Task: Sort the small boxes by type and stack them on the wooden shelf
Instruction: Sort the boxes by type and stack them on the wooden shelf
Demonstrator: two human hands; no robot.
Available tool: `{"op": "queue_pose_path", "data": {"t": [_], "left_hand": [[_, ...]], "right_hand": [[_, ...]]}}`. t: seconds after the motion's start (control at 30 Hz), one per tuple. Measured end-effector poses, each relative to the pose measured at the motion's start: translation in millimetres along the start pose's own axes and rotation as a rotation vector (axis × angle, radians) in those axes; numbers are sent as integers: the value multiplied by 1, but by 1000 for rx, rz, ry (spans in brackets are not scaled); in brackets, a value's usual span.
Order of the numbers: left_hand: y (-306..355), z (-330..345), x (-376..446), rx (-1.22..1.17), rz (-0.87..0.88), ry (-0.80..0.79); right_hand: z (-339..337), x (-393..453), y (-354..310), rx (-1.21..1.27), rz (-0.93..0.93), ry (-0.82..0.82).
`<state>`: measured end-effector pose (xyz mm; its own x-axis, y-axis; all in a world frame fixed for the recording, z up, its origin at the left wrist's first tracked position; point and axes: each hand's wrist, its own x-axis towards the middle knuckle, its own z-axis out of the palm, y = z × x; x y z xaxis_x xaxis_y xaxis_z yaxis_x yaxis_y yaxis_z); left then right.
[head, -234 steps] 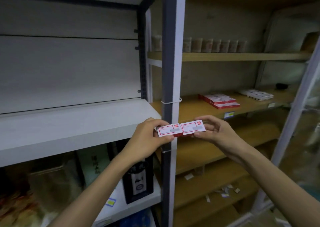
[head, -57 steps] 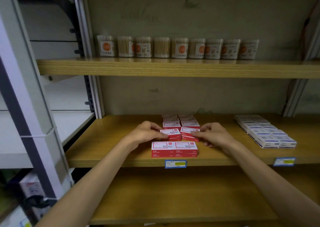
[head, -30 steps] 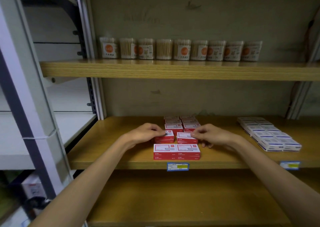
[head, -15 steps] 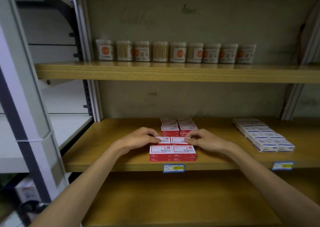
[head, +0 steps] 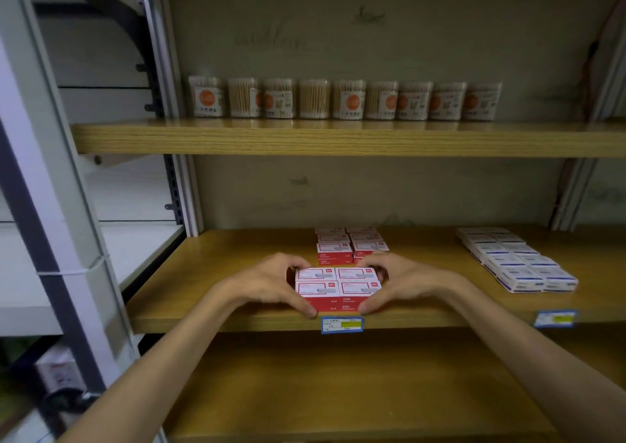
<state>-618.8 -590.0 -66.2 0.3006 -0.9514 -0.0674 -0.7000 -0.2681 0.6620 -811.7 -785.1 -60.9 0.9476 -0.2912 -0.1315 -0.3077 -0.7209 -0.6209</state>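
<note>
Red boxes [head: 338, 286] sit stacked at the front edge of the wooden shelf [head: 216, 273]; the left hand [head: 271, 283] and right hand [head: 403, 281] grasp the stack from either side, white boxes [head: 515, 263] well apart at right

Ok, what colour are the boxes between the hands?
Red boxes with white tops, head view.

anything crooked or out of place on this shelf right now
Nothing stands out. The red boxes sit squared at the front of the wooden shelf, with the left hand and right hand gripping the front stack's sides. The white and blue boxes lie in tidy rows to the right.
</note>
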Motion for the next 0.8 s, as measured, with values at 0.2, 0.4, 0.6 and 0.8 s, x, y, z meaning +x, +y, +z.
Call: {"op": "queue_pose_path", "data": {"t": [0.2, 0.4, 0.6, 0.8], "left_hand": [[0, 4, -1, -78, 2, -1], [4, 13, -1, -57, -8, 75], [6, 15, -1, -44, -38, 56], [10, 7, -6, -87, -110, 5]], "right_hand": [[0, 2, 2, -1, -10, 12], [1, -4, -5, 42, -13, -5], [2, -5, -7, 32, 2, -4], [-3, -9, -7, 49, 41, -18]]}}
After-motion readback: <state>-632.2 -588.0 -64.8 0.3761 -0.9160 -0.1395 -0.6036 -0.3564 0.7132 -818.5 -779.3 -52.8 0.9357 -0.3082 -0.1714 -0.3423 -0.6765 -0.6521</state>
